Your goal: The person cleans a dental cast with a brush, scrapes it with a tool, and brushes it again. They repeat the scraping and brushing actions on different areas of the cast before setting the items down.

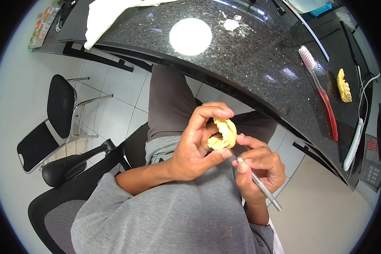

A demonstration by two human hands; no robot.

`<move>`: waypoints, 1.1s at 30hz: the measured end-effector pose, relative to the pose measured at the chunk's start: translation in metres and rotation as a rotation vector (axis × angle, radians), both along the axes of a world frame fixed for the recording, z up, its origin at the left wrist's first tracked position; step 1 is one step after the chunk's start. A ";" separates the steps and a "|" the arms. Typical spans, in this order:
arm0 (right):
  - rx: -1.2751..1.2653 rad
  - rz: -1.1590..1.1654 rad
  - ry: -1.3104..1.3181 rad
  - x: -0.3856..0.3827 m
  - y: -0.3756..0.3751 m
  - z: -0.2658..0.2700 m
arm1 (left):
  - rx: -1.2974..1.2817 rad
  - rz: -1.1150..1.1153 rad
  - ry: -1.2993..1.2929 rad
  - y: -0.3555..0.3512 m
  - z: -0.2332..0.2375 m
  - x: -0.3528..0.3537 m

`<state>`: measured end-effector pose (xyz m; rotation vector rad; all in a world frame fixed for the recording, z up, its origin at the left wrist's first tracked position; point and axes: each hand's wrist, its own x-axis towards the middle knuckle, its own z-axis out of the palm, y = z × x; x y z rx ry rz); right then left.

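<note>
In my left hand (192,146) is a yellow dental cast (226,134), a curved arch with tooth shapes, pinched between the thumb and fingers above my lap. My right hand (262,167) grips a slim metal-handled carving knife (264,188) like a pen. Its thin tip points up toward the lower edge of the cast; whether it touches is hard to make out. A second yellow dental cast (344,86) lies on the dark speckled worktop (249,63) at the right, apart from both hands.
A toothbrush (319,89) with a red handle lies near the second cast. Beside it are a white-handled corded tool (354,146) and a control box with a red display (371,158). White crumbs (231,25) and a white cloth (108,19) are farther back. A black chair (61,106) stands left.
</note>
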<state>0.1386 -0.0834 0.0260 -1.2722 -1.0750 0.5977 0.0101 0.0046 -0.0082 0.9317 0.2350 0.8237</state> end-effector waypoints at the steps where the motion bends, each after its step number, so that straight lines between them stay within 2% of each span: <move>1: 0.020 0.004 -0.005 -0.001 0.000 -0.001 | 0.000 -0.001 -0.001 0.000 0.000 0.000; 9: 0.033 0.015 -0.038 0.001 0.001 0.001 | 0.125 0.035 0.018 0.002 -0.002 -0.001; 19: 0.007 0.056 -0.026 0.004 0.001 -0.002 | 0.132 0.051 0.033 0.003 -0.005 0.000; 24: 0.026 0.094 0.016 0.006 -0.001 -0.008 | 0.078 0.051 0.077 0.002 -0.007 -0.001; 25: 0.031 0.039 0.030 0.004 -0.004 -0.003 | 0.081 0.054 0.076 0.003 -0.004 -0.001; 26: 0.036 -0.012 0.046 0.002 -0.008 0.004 | 0.011 0.000 0.050 0.003 0.001 -0.001; 27: 0.121 0.037 0.039 0.014 -0.017 0.009 | -0.060 -0.051 0.026 0.004 0.005 -0.002; 28: 0.227 0.018 -0.113 0.027 -0.019 0.019 | -0.057 -0.044 0.028 0.005 0.006 -0.003; 29: 0.352 -0.231 -0.241 0.027 -0.018 0.023 | -0.091 -0.058 0.058 0.006 0.006 -0.003; 31: 0.195 -0.544 -0.552 0.064 -0.022 0.031 | -0.125 -0.089 0.081 0.007 0.008 -0.003; 32: 0.012 -0.629 -0.863 0.070 -0.008 0.049 | -0.154 -0.090 0.083 0.006 0.008 -0.003; 33: -0.106 -0.664 -0.970 0.077 0.002 0.054 | -0.182 -0.086 0.084 0.006 0.009 -0.003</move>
